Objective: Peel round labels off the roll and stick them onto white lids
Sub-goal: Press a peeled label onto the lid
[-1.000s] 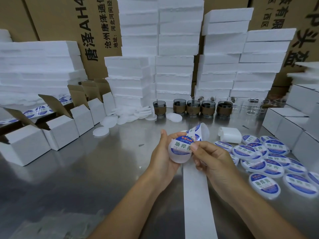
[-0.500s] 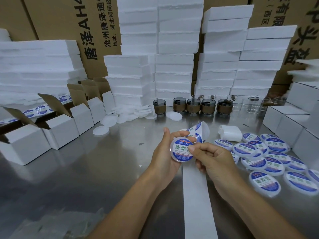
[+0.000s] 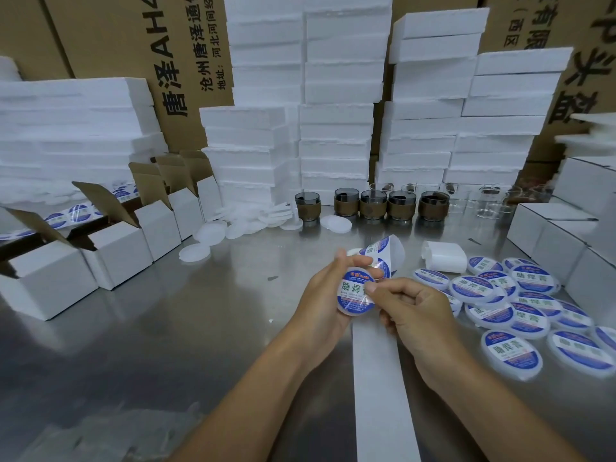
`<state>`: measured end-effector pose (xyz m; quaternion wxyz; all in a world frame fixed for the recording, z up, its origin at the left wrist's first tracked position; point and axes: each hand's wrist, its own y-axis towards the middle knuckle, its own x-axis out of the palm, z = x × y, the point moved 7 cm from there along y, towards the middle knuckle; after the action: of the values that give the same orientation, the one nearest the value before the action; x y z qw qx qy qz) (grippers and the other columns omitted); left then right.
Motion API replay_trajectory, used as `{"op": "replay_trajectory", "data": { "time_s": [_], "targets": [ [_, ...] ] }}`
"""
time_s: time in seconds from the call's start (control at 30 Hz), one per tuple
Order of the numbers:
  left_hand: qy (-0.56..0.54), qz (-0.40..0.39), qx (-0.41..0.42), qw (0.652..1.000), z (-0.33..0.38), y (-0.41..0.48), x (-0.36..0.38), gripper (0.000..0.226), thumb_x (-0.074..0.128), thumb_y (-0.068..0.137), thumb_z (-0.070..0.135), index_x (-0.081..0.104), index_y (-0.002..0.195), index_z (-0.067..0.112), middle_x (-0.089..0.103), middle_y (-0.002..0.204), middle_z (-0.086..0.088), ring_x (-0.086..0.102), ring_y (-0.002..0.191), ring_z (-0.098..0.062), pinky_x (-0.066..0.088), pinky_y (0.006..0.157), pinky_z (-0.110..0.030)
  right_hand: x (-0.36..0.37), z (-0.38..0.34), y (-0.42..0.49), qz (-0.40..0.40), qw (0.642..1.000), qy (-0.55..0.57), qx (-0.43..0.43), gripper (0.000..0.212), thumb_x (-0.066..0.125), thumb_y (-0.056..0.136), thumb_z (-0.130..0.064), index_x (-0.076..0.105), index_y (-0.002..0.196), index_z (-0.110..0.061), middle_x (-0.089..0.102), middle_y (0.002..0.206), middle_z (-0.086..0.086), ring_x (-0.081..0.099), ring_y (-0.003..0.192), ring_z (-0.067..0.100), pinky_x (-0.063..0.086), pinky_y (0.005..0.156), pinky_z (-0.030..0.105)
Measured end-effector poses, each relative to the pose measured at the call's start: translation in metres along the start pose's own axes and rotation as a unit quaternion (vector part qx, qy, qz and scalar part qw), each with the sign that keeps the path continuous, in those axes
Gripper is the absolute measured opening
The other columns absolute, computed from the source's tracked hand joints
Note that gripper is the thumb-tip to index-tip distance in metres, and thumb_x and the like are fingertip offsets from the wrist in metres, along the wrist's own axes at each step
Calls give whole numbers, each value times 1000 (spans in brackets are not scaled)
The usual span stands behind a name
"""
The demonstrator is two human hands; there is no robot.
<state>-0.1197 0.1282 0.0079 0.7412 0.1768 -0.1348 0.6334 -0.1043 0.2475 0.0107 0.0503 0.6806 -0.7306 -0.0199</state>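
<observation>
While my left hand (image 3: pixel 320 295) grips the lid (image 3: pixel 349 310) by its rim at the centre of the frame, my right hand (image 3: pixel 413 311) pinches its right edge with curled fingers, one fingertip (image 3: pixel 370 288) pressing the label (image 3: pixel 352 290) down. To do this well, I judge I should rub from the middle outward so no bubble stays, keeping the print centred. The label roll (image 3: pixel 383 250) sits just above my hands, and its bare backing strip (image 3: pixel 376 378) runs to the bottom edge. A second ago the label was only half laid, leaving the lid's lower part bare. Now it covers the whole face.
</observation>
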Motion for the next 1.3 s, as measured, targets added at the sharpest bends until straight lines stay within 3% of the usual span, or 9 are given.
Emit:
{"op": "replay_trajectory", "data": {
  "time_s": [0.1, 0.2, 0.37, 0.57, 0.67, 0.8, 0.93, 1.1, 1.3],
  "targets": [
    [55, -20, 22, 998, 0, -2, 2, 16, 63, 80, 23, 69, 93, 17, 73, 93, -4, 69, 90, -17, 55, 75, -24, -2, -2, -1, 16, 999, -20, -28, 10, 72, 78, -19, 70, 70, -16, 65, 54, -5, 52, 43, 1, 41, 44, 10],
    [69, -19, 22, 997, -1, -4, 2, 19, 53, 91, 6, 68, 99, 16, 72, 100, -6, 68, 97, -19, 54, 81, -26, -4, -12, -3, 55, 986, -104, -114, 13, 74, 76, -21, 66, 66, -20, 67, 61, -10, 60, 54, 3, 46, 52, 10],
    [69, -23, 27, 997, 2, -8, 6, 22, 47, 95, 5, 66, 105, 11, 72, 104, -8, 68, 95, -18, 53, 81, -24, 4, -22, -10, 40, 944, -255, -203, 16, 60, 88, -26, 51, 76, -20, 55, 57, -10, 55, 57, -1, 39, 52, 9],
    [36, -39, 28, 998, 4, -10, 12, 21, 47, 95, 12, 65, 106, 7, 71, 105, -11, 68, 96, -17, 54, 80, -23, 6, -25, -12, 13, 894, -409, -185, 28, 39, 89, -49, 34, 83, -23, 47, 63, -10, 51, 60, 7, 38, 52, 24],
    [-11, -37, 28, 999, 7, -9, 11, 22, 53, 88, 20, 73, 93, 13, 73, 101, -9, 69, 98, -18, 55, 79, -24, -1, -23, -9, 22, 949, -285, -135, 33, 55, 84, -46, 46, 78, -15, 56, 64, -1, 56, 62, 14, 43, 57, 27],
    [-41, -37, 25, 998, 7, -9, 11, 22, 57, 81, 25, 74, 90, 14, 72, 104, -11, 69, 96, -21, 57, 74, -28, 7, -22, -6, -43, 994, -68, -73, 10, 65, 84, -23, 67, 82, -14, 68, 66, -2, 58, 54, 1, 44, 51, 12],
    [-51, -40, 22, 998, 6, -8, 11, 25, 56, 81, 26, 72, 95, 14, 72, 107, -9, 68, 97, -20, 56, 73, -29, 7, -18, -4, -69, 994, -49, -66, 16, 60, 87, -24, 72, 78, -18, 65, 56, -4, 50, 47, 1, 40, 47, 10],
    [34, -12, 29, 999, 6, -7, 6, 33, 61, 79, 28, 68, 104, 7, 73, 99, -9, 69, 88, -17, 55, 75, -25, -4, -15, 1, -8, 998, -22, -66, 15, 61, 87, -22, 71, 75, -22, 64, 56, -2, 49, 47, 3, 43, 48, 12],
    [118, -1, 16, 993, 1, -7, 1, 16, 62, 86, 23, 68, 96, 11, 74, 92, -8, 70, 83, -16, 55, 74, -25, -7, -15, 1, 15, 996, -40, -79, 23, 60, 86, -27, 68, 67, -15, 68, 58, -4, 53, 44, -1, 42, 46, 10]
  ]
}}
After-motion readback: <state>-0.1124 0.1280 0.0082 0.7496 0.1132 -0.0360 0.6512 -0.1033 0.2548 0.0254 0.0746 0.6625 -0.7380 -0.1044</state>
